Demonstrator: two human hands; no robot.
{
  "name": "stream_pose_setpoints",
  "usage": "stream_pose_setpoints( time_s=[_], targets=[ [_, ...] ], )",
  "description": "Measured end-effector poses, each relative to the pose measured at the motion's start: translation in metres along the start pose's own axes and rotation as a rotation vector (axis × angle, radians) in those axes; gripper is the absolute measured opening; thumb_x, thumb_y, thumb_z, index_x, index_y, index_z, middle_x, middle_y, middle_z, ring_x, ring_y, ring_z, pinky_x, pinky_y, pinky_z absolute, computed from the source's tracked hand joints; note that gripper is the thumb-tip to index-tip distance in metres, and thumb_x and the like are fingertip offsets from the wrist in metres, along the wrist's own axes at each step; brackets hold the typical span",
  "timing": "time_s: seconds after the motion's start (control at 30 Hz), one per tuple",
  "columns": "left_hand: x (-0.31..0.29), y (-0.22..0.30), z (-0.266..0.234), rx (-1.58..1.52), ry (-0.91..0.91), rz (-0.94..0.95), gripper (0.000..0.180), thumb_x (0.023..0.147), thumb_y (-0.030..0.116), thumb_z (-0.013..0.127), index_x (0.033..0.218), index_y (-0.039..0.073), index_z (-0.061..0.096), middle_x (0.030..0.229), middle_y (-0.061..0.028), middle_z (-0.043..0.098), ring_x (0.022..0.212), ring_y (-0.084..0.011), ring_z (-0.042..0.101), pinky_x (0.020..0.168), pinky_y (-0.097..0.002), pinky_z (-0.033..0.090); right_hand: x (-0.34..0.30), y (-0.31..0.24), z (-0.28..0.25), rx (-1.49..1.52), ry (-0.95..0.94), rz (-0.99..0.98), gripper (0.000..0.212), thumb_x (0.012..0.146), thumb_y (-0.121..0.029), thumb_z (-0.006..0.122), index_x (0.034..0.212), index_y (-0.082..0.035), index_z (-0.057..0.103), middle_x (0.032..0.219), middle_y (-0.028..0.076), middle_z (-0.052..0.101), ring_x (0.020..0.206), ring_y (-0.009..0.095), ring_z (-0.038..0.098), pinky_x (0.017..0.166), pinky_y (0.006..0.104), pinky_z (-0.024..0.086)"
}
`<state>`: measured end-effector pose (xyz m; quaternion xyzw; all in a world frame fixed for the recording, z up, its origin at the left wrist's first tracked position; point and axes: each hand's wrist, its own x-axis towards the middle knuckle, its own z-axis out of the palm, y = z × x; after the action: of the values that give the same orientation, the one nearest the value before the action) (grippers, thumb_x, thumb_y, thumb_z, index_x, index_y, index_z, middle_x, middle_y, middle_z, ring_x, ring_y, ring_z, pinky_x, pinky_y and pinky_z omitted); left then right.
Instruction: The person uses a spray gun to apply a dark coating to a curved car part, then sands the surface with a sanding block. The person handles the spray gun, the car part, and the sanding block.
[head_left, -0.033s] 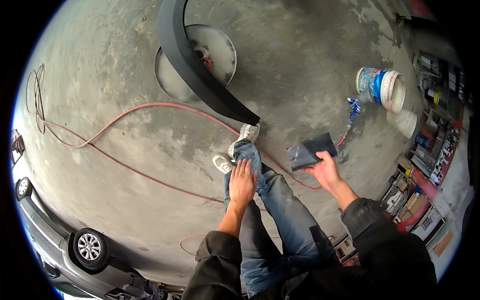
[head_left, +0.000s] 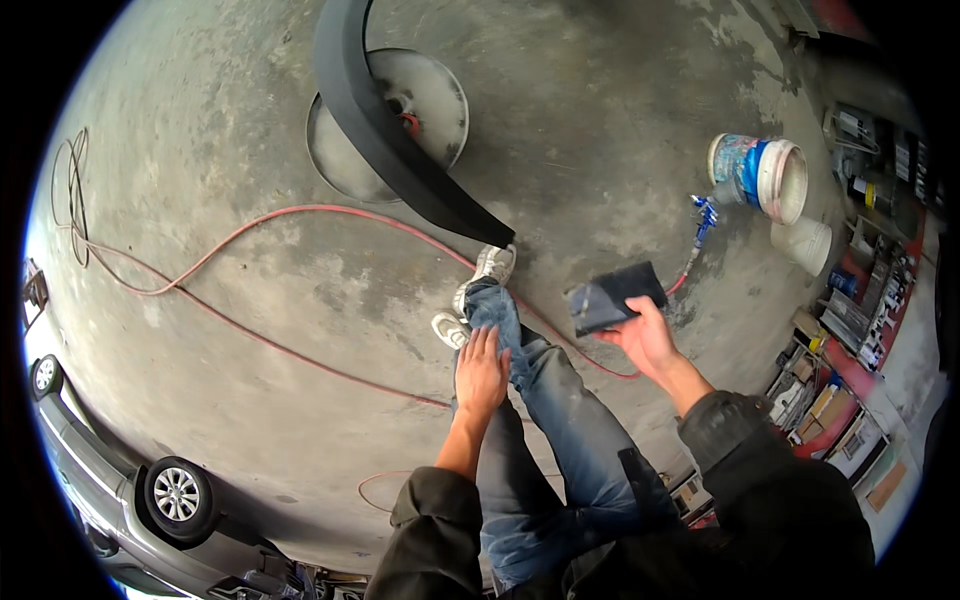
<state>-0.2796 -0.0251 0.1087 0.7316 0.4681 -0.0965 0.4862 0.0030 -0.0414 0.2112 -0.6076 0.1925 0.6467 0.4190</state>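
My right hand (head_left: 650, 338) is closed on a dark grey rectangular sheet (head_left: 617, 298), which looks like folded sandpaper. The thumb lies on top and the fingers are partly hidden beneath. My left hand (head_left: 483, 372) shows its back, fingers stretched out, with nothing in it; it is above or on the lower leg of my jeans, and I cannot tell whether it touches. A long curved black car trim panel (head_left: 395, 145) rests across a round drum (head_left: 440, 100), its tapered near end just over my white shoe (head_left: 493, 265).
A red air hose (head_left: 300, 210) loops over the concrete floor, a blue spray gun (head_left: 705, 217) at its end. Paint-stained buckets (head_left: 785, 182) lie at the right. Cluttered shelves (head_left: 850, 330) line the right side. A grey car (head_left: 130, 490) stands at the lower left.
My left hand has dropped slightly towards me. The dark sheet and my right hand have shifted slightly left. The view has moved a little; the trim panel stays on the drum.
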Motion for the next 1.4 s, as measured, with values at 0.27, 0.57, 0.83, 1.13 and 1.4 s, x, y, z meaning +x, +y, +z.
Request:
stream_pose_setpoints(
  time_s=[0.27, 0.57, 0.83, 1.13, 1.4],
  targets=[
    [-0.190, -0.008, 0.080, -0.171, -0.296, -0.096, 0.054, 0.097, 0.035, 0.057, 0.138, 0.002, 0.050, 0.147, -0.0254, 0.044, 0.136, -0.0435, 0.041, 0.112, -0.0470, 0.037, -0.038, 0.021, -0.010, 0.224, -0.178, -0.056, 0.040, 0.096, -0.030, 0.044, 0.119, -0.001, 0.058, 0.114, 0.013, 0.067, 0.102, 0.026, 0.064, 0.091, 0.0438, 0.052],
    [-0.287, 0.042, 0.120, -0.185, -0.222, 0.085, 0.045, 0.100, 0.026, 0.050, 0.135, -0.002, 0.052, 0.141, -0.0281, 0.048, 0.130, -0.0455, 0.045, 0.111, -0.0480, 0.035, -0.119, 0.050, -0.137, 0.360, -0.078, -0.240, 0.024, 0.096, -0.029, 0.057, 0.106, -0.008, 0.063, 0.096, 0.008, 0.070, 0.086, 0.021, 0.070, 0.072, 0.0362, 0.057],
    [-0.303, 0.073, 0.148, 0.180, -0.050, 0.470, 0.038, 0.096, 0.019, 0.056, 0.129, -0.001, 0.056, 0.132, -0.0245, 0.057, 0.113, -0.0414, 0.058, 0.094, -0.0479, 0.047, -0.173, 0.054, -0.310, 0.483, 0.281, -0.274, 0.019, 0.094, -0.026, 0.065, 0.102, -0.010, 0.062, 0.085, 0.003, 0.066, 0.066, 0.015, 0.069, 0.050, 0.0274, 0.050],
    [-0.214, 0.144, 0.155, 0.342, -0.385, 0.641, 0.060, 0.090, 0.015, 0.064, 0.141, -0.005, 0.040, 0.144, -0.0350, 0.039, 0.128, -0.0523, 0.045, 0.100, -0.0574, 0.044, -0.171, 0.026, -0.482, 0.864, 0.522, -0.204, 0.013, 0.091, -0.016, 0.070, 0.096, -0.005, 0.062, 0.084, 0.008, 0.067, 0.070, 0.022, 0.072, 0.052, 0.0290, 0.056],
    [-0.083, 0.397, 0.161, 0.156, -0.296, 0.108, 0.043, 0.096, 0.021, 0.056, 0.133, -0.001, 0.055, 0.136, -0.0253, 0.053, 0.128, -0.0412, 0.048, 0.109, -0.0462, 0.037, -0.145, -0.103, -0.590, 0.880, 0.487, -0.389, 0.016, 0.093, -0.017, 0.069, 0.092, -0.005, 0.059, 0.081, 0.008, 0.065, 0.071, 0.022, 0.072, 0.051, 0.0280, 0.056]
  ],
)
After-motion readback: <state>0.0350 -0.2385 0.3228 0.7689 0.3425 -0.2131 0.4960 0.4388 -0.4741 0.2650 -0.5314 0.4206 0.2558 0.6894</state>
